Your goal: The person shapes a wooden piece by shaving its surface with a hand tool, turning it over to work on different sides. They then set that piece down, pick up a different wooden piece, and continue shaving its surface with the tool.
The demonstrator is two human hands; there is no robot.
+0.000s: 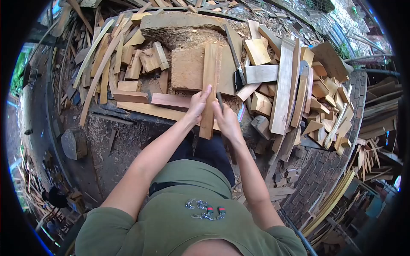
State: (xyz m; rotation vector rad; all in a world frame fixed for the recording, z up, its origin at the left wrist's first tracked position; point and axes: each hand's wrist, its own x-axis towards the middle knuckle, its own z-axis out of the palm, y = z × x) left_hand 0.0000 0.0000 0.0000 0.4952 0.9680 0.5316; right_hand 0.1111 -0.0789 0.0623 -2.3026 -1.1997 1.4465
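My left hand (198,103) is closed around the edge of a long, narrow wooden board (209,72). The board points away from me, its near end above my legs and its far part overlapping a thick wooden block (186,70). On the board's right side, my right hand (227,121) is closed on a slim dark tool (220,100), whose tip shows above the fingers close to the board's edge. Most of this tool is hidden by the hand, and I cannot tell its kind.
A large rough log (183,21) lies behind the block. A dark-bladed tool (234,53) leans right of the block. Cut wood pieces (322,102) pile up at right, with long strips (104,64) at left. A pinkish piece (171,100) lies near the front edge.
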